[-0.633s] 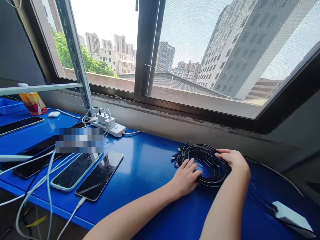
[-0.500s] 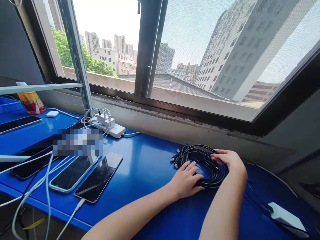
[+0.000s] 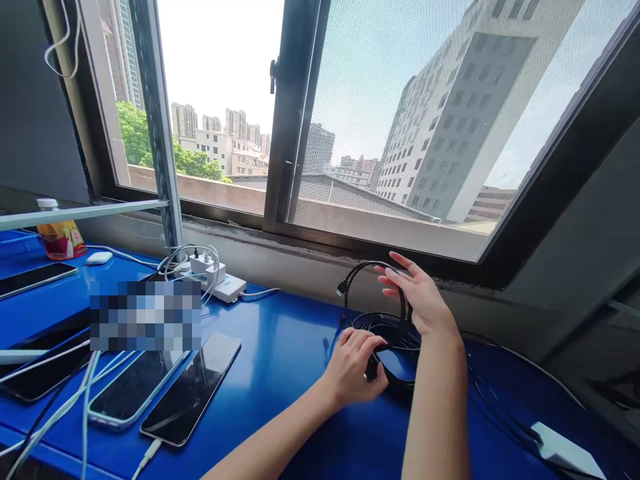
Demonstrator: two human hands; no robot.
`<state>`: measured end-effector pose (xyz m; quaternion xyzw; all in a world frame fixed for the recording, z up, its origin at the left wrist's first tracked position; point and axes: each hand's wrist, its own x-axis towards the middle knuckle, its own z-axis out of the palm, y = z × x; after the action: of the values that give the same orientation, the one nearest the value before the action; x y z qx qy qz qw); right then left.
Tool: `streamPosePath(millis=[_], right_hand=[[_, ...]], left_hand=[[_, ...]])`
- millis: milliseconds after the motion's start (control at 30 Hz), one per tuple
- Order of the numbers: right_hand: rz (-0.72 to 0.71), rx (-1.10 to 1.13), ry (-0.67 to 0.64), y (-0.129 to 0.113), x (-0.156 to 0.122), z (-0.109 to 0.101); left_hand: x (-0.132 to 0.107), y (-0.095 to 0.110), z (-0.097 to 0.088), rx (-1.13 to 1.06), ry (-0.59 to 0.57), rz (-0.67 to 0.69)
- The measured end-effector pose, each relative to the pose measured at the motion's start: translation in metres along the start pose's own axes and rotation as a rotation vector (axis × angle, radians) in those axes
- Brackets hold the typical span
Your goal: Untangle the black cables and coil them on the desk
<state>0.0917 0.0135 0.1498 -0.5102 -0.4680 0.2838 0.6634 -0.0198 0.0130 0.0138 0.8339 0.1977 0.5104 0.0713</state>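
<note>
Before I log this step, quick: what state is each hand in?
Left hand: closed on the black cable coil.
Right hand: fingers extended at a raised cable loop; whether it grips cannot be told.

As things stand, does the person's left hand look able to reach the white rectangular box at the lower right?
Probably not directly: the right forearm stands between the left hand and the white rectangular box, and the left hand appears busy at the coiled black cables.

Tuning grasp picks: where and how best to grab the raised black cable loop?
Black cable loop: pinch the top arch, probably from the right; it bows up above the coil, and a connector juts out at left.
</note>
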Motion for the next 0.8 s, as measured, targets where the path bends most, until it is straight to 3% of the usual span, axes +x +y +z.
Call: streamPosePath(millis=[67, 133, 233, 367, 433, 533, 633, 800], right_hand=[[0.007, 0.068, 0.004, -0.013, -0.006, 0.014], [-0.021, 0.109, -0.015, -0.023, -0.012, 0.026], [-0.149, 0.057, -0.053, -0.028, -0.018, 0.039], [-0.338, -0.083, -0.005, -0.029, -0.022, 0.044], [-0.424, -0.13, 0.073, -0.032, -0.026, 0.042], [-0.529, -0.152, 0.25, -0.04, -0.034, 0.036], [-0.52, -0.181, 0.33, -0.048, -0.04, 0.03], [-0.485, -0.377, 0.448, -0.054, -0.046, 0.023]], left_hand=[[0.013, 0.002, -0.015, -0.093, 0.115, -0.076], [0.026, 0.004, -0.031, -0.12, 0.146, -0.13], [0.046, 0.005, -0.053, -0.152, 0.16, -0.237], [0.072, 0.004, -0.081, -0.21, 0.248, -0.425], [0.085, 0.006, -0.094, -0.362, 0.309, -0.612], [0.102, 0.011, -0.115, -0.756, 0.329, -0.86], [0.113, 0.018, -0.132, -0.903, 0.315, -0.878], [0.119, 0.02, -0.135, -0.791, 0.4, -0.796]])
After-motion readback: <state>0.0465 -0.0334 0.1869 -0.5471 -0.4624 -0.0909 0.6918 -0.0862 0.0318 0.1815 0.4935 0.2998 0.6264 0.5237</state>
